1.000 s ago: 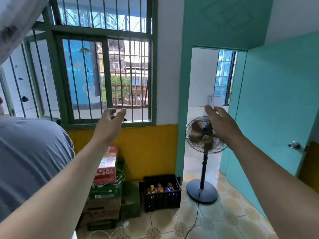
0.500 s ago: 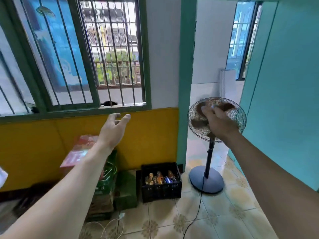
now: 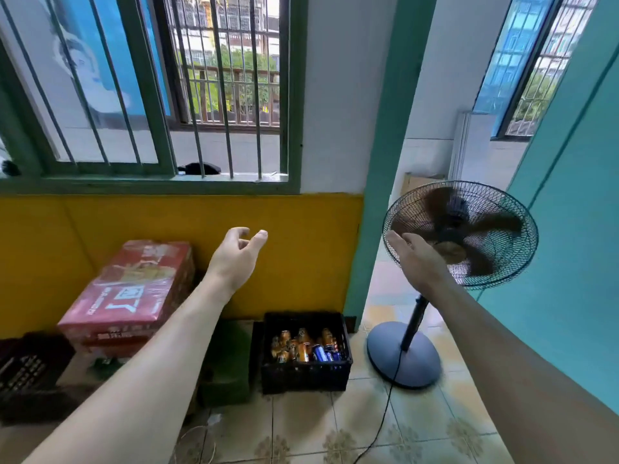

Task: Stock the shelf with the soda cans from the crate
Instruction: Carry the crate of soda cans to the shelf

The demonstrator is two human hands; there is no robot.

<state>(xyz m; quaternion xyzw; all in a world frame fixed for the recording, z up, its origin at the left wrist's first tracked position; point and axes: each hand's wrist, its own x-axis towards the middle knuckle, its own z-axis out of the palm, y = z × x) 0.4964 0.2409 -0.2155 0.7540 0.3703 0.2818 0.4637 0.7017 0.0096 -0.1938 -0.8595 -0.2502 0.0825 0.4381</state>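
While both hands [image 3: 239, 254] [image 3: 417, 259] reach out empty, fingers loose, crate [image 3: 306, 373] of soda cans [image 3: 303, 346] below between them.

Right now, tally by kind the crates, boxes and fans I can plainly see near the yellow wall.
Black plastic crates: 2, one holding soda cans, one far left
Red wrapped carton: 1
Dark green box: 1
Black-caged pedestal fan: 1
Total: 5

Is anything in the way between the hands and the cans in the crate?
Nothing visible. The left hand and right hand hang empty above the black crate; its soda cans lie uncovered. The fan stands to the right.
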